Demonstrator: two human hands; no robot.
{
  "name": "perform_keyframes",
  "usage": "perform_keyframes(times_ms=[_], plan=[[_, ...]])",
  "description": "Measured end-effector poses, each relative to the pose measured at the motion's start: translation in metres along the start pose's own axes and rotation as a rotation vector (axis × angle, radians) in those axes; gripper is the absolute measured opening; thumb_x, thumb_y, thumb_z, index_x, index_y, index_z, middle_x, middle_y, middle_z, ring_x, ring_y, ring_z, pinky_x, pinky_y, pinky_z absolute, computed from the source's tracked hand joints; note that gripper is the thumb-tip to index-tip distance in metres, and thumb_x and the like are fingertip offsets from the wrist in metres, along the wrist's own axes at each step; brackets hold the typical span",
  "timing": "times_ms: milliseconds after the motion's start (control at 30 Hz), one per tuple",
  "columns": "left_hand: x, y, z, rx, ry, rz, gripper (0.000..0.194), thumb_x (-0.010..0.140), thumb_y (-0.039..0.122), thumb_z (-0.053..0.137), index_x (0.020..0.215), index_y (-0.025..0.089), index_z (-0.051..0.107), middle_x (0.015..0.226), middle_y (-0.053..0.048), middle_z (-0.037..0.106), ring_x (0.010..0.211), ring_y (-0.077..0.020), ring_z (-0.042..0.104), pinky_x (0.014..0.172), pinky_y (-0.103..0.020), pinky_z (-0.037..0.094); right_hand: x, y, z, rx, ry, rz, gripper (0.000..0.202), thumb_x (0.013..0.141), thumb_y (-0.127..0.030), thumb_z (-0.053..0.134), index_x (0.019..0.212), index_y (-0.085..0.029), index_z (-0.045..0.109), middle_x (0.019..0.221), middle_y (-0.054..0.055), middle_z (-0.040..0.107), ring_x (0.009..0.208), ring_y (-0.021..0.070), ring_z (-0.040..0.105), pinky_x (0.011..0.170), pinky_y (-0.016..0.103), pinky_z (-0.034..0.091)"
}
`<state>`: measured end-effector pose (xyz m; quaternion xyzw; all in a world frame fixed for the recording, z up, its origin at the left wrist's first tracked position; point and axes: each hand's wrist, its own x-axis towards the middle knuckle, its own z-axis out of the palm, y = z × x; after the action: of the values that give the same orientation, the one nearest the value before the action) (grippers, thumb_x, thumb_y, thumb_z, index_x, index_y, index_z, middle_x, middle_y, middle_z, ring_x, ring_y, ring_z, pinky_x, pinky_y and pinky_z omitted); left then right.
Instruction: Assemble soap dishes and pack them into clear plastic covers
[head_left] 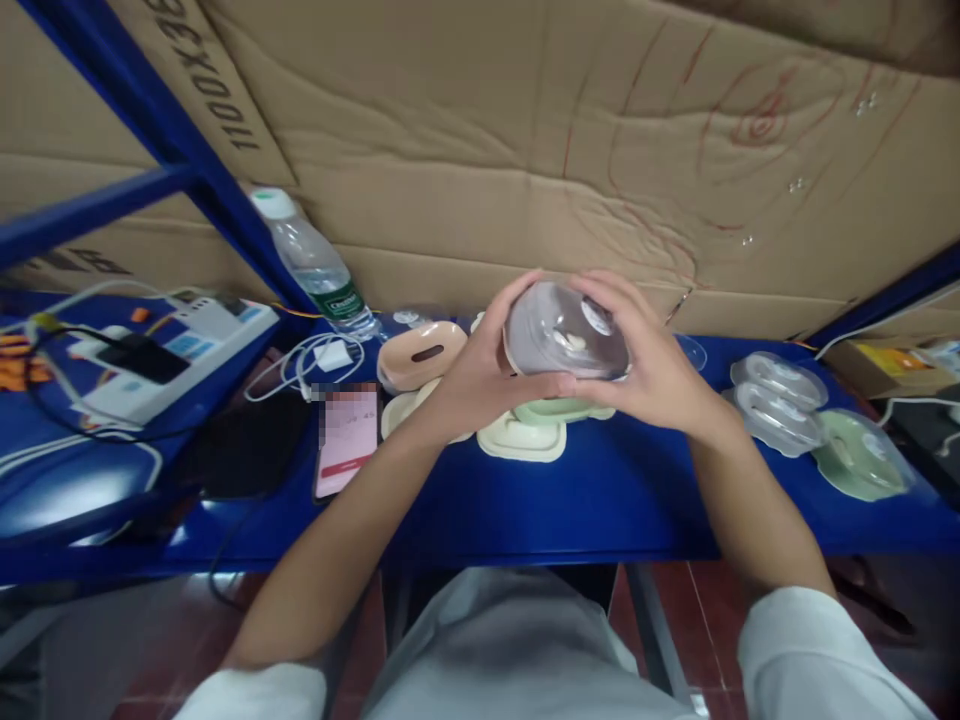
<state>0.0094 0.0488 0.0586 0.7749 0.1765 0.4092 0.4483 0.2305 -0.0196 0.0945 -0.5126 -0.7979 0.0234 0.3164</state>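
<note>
One clear-topped container [561, 338], held above the blue counter [600, 500] between the fingers of left hand [480, 370] and right hand [654, 358]. One cream piece [523, 440], flat on the counter.

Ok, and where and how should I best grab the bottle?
Probably around the upper body of the bottle, above its green label, from the front: it's round and bare there, cardboard stands behind, and a charger lies near its foot.

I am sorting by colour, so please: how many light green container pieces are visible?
2: a lidded green piece at the far right, another green piece partly hidden behind the left hand and right hand. More may be hidden there.
</note>
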Motion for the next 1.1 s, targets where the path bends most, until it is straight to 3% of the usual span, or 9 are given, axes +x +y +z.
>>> perform_keyframes(times_ms=[67,167,233,367,467,600,767,967,1100], plan=[[0.008,-0.009,-0.01,-0.04,0.065,0.0,0.103,0.08,0.069,0.084,0.16,0.028,0.035,0.166,-0.012,0.046,0.152,-0.0397,0.047,0.121,-0.052,0.048,0.021,0.0,-0.008,0.063,-0.018,-0.026,0.089,0.088,-0.082,0.065,0.162,-0.038,0.044,0.167,0.003,0.046,0.156,0.0374,0.043,0.13,0.056,0.037],[0.004,-0.02,-0.031,0.006,0.096,-0.038,0.104,0.076,0.064,0.089,0.159,0.028,0.038,0.163,-0.013,0.049,0.148,-0.038,0.052,0.119,-0.049,0.051,0.034,0.023,-0.008,0.091,0.067,0.028,0.085,0.092,-0.077,0.065,0.163,-0.035,0.044,0.167,0.004,0.048,0.154,0.0362,0.046,0.128,0.055,0.04],[-0.002,-0.029,-0.051,0.074,0.121,-0.081,0.103,0.078,0.06,0.089,0.16,0.028,0.038,0.162,-0.013,0.051,0.146,-0.037,0.054,0.117,-0.048,0.052,0.036,0.049,0.006,0.075,0.089,0.081,0.085,0.092,-0.073,0.069,0.162,-0.031,0.046,0.165,0.007,0.051,0.152,0.0365,0.049,0.128,0.055,0.04],[-0.009,-0.056,-0.096,0.123,0.2,-0.192,0.096,0.08,0.059,0.085,0.158,0.023,0.041,0.146,-0.013,0.063,0.132,-0.0341,0.064,0.106,-0.047,0.059,0.033,0.098,0.045,0.115,-0.015,0.164,0.081,0.091,-0.068,0.073,0.159,-0.029,0.05,0.16,0.012,0.057,0.148,0.0364,0.054,0.125,0.059,0.042],[-0.006,-0.077,-0.118,0.162,0.31,-0.216,0.088,0.085,0.066,0.077,0.154,0.019,0.046,0.133,-0.013,0.069,0.12,-0.0309,0.069,0.1,-0.046,0.061,0.04,0.107,0.065,0.05,-0.031,0.186,0.084,0.089,-0.066,0.076,0.161,-0.033,0.048,0.167,0.014,0.049,0.156,0.0403,0.044,0.127,0.068,0.033],[-0.002,-0.093,-0.12,0.185,0.363,-0.18,0.089,0.087,0.072,0.073,0.153,0.018,0.049,0.131,-0.013,0.07,0.117,-0.0289,0.07,0.1,-0.044,0.06,0.068,0.072,0.079,0.073,-0.045,0.018,0.079,0.093,-0.063,0.073,0.162,-0.033,0.049,0.17,0.012,0.044,0.161,0.0368,0.036,0.131,0.067,0.027],[-0.01,-0.088,-0.119,0.073,0.238,-0.144,0.103,0.08,0.069,0.083,0.161,0.019,0.044,0.141,-0.016,0.068,0.125,-0.0335,0.069,0.103,-0.047,0.06,0.092,0.022,0.093,0.329,-0.204,-0.138,0.051,0.1,-0.059,0.065,0.146,-0.037,0.067,0.155,0.004,0.063,0.151,0.0298,0.053,0.127,0.055,0.04],[-0.018,-0.089,-0.112,-0.135,0.203,-0.217,0.107,0.072,0.056,0.093,0.161,0.022,0.046,0.15,-0.017,0.065,0.127,-0.0368,0.071,0.104,-0.053,0.062,0.089,0.032,0.097,0.423,-0.114,0.12,0.051,0.102,-0.068,0.054,0.122,-0.027,0.077,0.118,0.003,0.081,0.111,0.0288,0.074,0.1,0.045,0.06],[-0.013,-0.104,-0.113,-0.043,0.286,-0.235,0.106,0.079,0.052,0.089,0.166,0.02,0.038,0.149,-0.019,0.066,0.13,-0.0363,0.069,0.105,-0.052,0.062,0.089,0.045,0.092,0.201,0.039,0.073,0.046,0.104,-0.059,0.053,0.126,-0.026,0.074,0.13,0.008,0.077,0.125,0.0316,0.068,0.113,0.05,0.052]])
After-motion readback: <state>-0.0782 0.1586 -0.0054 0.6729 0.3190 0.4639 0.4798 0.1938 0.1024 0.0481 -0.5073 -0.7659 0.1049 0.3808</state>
